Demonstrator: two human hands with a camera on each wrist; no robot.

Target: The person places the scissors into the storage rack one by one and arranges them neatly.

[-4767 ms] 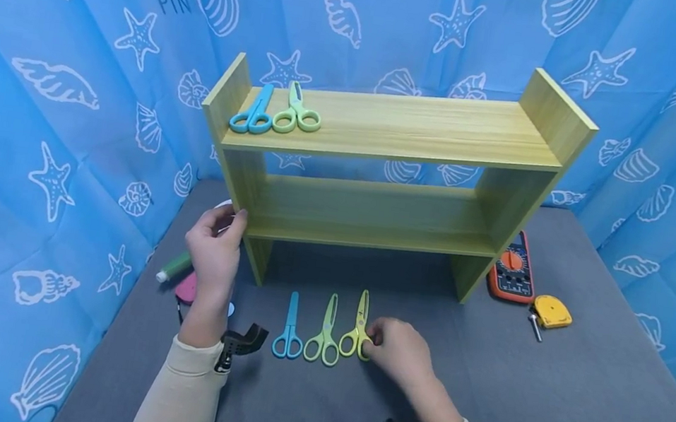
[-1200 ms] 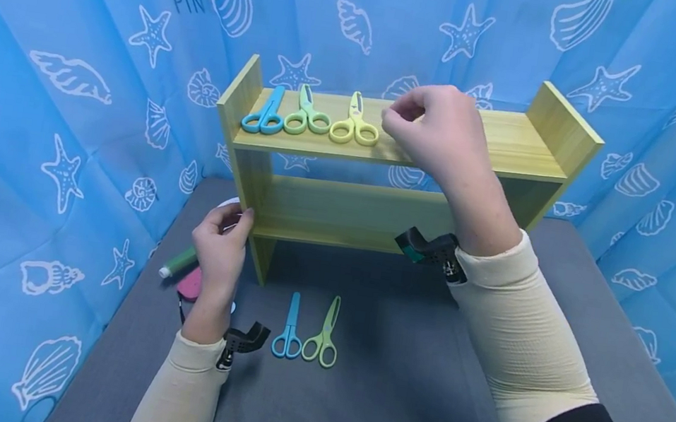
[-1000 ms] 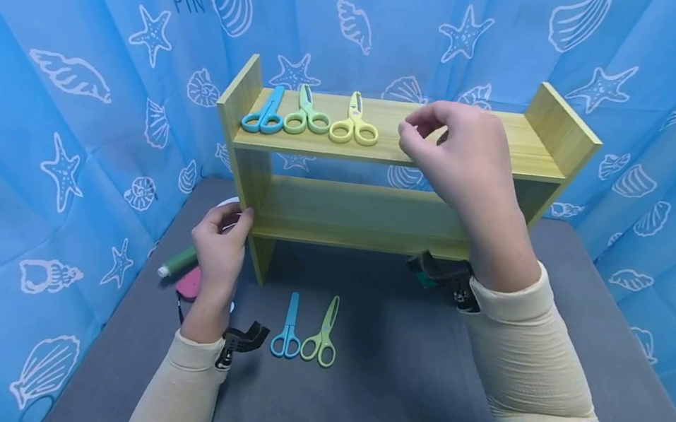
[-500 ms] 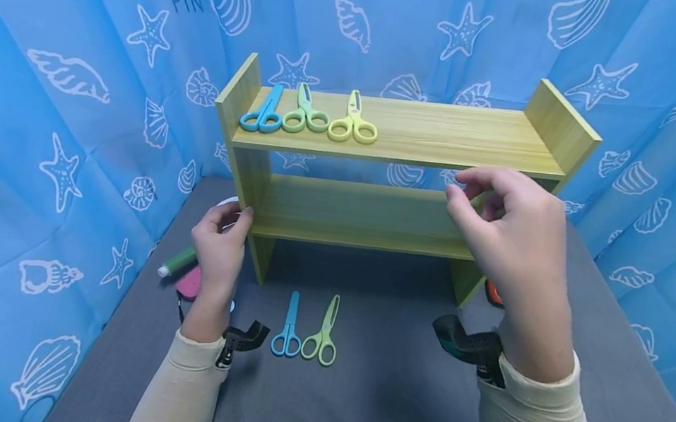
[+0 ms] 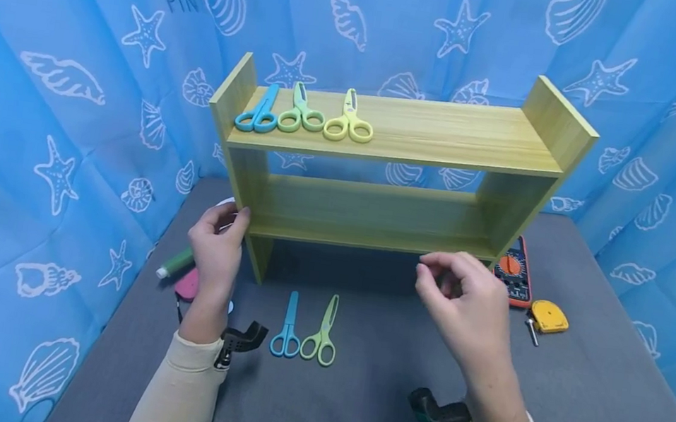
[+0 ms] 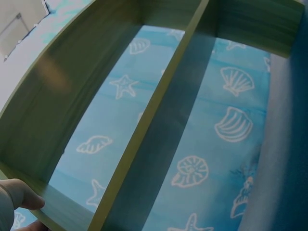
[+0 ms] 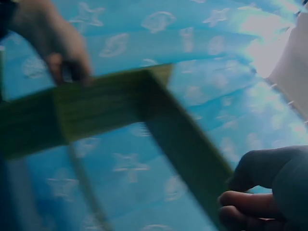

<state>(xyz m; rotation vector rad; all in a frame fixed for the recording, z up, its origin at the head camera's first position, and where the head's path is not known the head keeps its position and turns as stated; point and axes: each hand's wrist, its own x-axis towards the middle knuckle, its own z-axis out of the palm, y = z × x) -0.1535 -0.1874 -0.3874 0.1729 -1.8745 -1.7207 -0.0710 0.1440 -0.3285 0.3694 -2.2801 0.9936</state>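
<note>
My left hand pinches the left side panel of a two-tier wooden shelf. In the left wrist view its thumb lies on the panel's inner face. My right hand holds nothing and hovers in front of the shelf's lower right, fingers loosely bent with a gap to the thumb. On the top tier, side by side at the left, lie blue scissors, light green scissors and yellow scissors. Another pair of blue scissors and green scissors lie on the table before the shelf.
Right of the shelf are an orange multimeter, a yellow tape measure and a bolt. A green tube and a pink round object lie beside my left wrist. Blue shell-print curtains surround the grey table.
The yellow scissors have gone from the table to the top tier, right of the green pair. My empty right hand has since come down from the shelf. The left hand has kept its grip.
</note>
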